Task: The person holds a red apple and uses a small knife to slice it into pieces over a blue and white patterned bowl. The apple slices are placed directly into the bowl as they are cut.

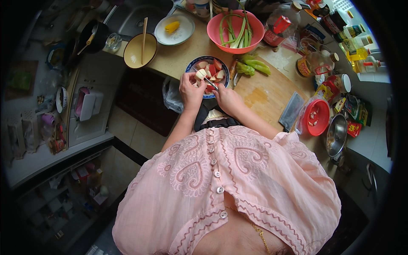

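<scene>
My left hand is closed on a pale piece of fruit, held over the near left part of a blue-and-white bowl. Red-skinned apple chunks with white flesh lie in that bowl. From the right, my right hand grips a small knife, its metal blade angled toward the fruit in the left fingers. The fingers hide most of the knife's handle. Just right of the bowl is a wooden cutting board, with green peppers at its far left.
Behind the bowl stands a pink bowl of green onions. A white plate and a yellow bowl with chopsticks are farther left, near the sink. On the right are bottles, a red basin and a metal bowl.
</scene>
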Action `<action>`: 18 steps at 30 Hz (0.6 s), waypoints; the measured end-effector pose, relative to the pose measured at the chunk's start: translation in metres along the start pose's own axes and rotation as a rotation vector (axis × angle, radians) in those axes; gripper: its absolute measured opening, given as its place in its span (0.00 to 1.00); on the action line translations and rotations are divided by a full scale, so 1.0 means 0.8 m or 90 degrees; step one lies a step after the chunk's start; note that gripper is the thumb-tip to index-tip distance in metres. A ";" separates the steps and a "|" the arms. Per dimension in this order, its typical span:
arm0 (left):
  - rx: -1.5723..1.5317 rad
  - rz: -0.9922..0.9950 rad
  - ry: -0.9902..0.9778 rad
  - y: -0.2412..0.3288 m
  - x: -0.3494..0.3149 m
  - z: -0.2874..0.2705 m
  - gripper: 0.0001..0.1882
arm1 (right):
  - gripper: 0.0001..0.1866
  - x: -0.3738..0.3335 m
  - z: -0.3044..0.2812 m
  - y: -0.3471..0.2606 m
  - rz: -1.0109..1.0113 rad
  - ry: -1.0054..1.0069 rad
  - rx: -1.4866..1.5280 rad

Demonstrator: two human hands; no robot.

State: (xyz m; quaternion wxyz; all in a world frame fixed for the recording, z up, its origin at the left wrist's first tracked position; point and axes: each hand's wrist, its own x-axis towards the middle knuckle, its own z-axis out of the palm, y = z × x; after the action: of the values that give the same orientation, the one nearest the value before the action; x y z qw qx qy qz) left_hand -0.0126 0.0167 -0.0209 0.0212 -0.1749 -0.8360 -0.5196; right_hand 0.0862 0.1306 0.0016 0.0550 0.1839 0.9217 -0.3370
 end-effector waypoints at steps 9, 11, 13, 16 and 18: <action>-0.004 -0.003 0.015 0.006 0.001 -0.004 0.15 | 0.16 -0.001 0.000 -0.003 0.007 -0.011 -0.018; 0.011 0.010 0.025 -0.002 0.003 -0.004 0.15 | 0.16 -0.003 -0.001 -0.003 0.008 -0.015 -0.021; 0.031 0.028 0.014 0.000 0.001 0.001 0.15 | 0.17 -0.001 0.003 -0.002 0.004 0.003 -0.004; 0.024 0.004 -0.009 0.013 -0.007 0.002 0.16 | 0.17 0.003 0.001 -0.002 0.012 -0.008 0.001; 0.006 -0.018 0.005 0.008 -0.003 -0.001 0.16 | 0.17 -0.001 -0.001 -0.004 0.009 -0.008 -0.003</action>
State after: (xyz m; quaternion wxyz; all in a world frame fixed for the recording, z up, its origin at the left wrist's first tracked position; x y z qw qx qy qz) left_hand -0.0088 0.0176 -0.0155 0.0178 -0.1613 -0.8407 -0.5167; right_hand 0.0856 0.1287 0.0042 0.0639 0.1879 0.9209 -0.3355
